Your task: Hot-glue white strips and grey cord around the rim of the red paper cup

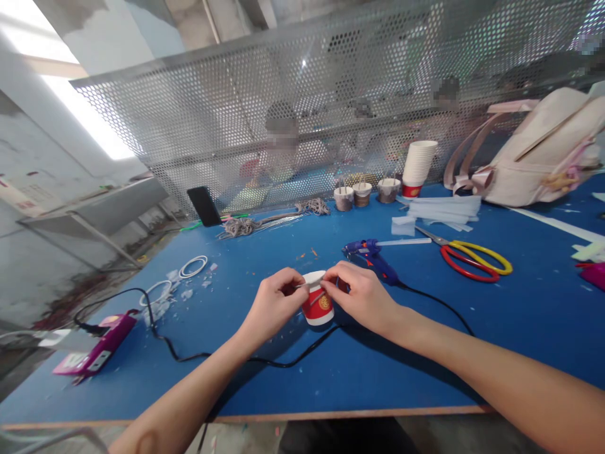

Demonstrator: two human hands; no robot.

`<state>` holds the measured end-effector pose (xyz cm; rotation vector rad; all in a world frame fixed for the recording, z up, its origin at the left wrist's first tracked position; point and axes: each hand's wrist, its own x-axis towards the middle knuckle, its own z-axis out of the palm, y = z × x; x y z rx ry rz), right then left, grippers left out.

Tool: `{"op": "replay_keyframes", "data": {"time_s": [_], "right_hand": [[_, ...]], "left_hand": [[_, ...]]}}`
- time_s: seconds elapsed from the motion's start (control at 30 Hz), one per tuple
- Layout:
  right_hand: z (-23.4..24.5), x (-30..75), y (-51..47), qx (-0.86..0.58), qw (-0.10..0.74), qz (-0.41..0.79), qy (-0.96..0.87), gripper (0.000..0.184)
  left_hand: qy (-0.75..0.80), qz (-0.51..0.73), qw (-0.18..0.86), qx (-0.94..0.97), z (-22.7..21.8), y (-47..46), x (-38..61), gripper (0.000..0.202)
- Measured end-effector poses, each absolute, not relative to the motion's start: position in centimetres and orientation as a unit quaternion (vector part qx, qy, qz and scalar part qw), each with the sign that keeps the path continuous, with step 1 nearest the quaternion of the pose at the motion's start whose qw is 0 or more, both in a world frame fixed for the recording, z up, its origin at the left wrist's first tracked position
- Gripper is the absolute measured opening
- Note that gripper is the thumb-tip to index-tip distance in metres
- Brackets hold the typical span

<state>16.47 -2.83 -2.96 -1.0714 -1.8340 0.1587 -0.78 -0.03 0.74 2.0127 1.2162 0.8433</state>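
Note:
A small red and white paper cup (318, 306) stands upside down on the blue table (283, 378) in front of me. My left hand (274, 302) pinches its left side, fingers closed against the rim together with a thin strand I cannot name. My right hand (362, 295) grips the cup's right side with fingers curled. A blue glue gun (373, 255) lies just behind my right hand, its black cord (265, 361) running under my arms.
Red and yellow scissors (472, 258), white paper strips (442, 211), a stack of paper cups (418, 167), wrapped cups (362, 193), twine (241, 226), a phone (204, 205), a pink power strip (97, 353), white rings (193, 266) and a beige backpack (539, 151) lie around. People sit behind the perforated metal screen (302, 113).

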Motion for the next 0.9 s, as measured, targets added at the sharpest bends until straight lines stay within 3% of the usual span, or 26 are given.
{"op": "replay_keyframes", "data": {"time_s": [0.43, 0.67, 0.8, 0.9], "right_hand": [[-2.8, 16.6, -3.1, -0.425, 0.497, 0.08, -0.753, 0.01], [-1.0, 17.8, -5.2, -0.334, 0.446, 0.059, -0.828, 0.012], [-0.8, 20.6, -5.7, -0.394, 0.422, -0.008, -0.816, 0.015], [-1.2, 23.5, -5.4, -0.532, 0.343, -0.012, -0.775, 0.026]], "left_hand": [[0.451, 0.362, 0.328, 0.747, 0.5, 0.0, -0.9, 0.014], [0.458, 0.405, 0.317, 0.725, 0.3, 0.3, -1.2, 0.014], [0.474, 0.416, 0.343, 0.696, 0.1, 0.6, -1.3, 0.015], [0.476, 0.428, 0.358, 0.68, 0.1, 0.7, -1.3, 0.016]]}}
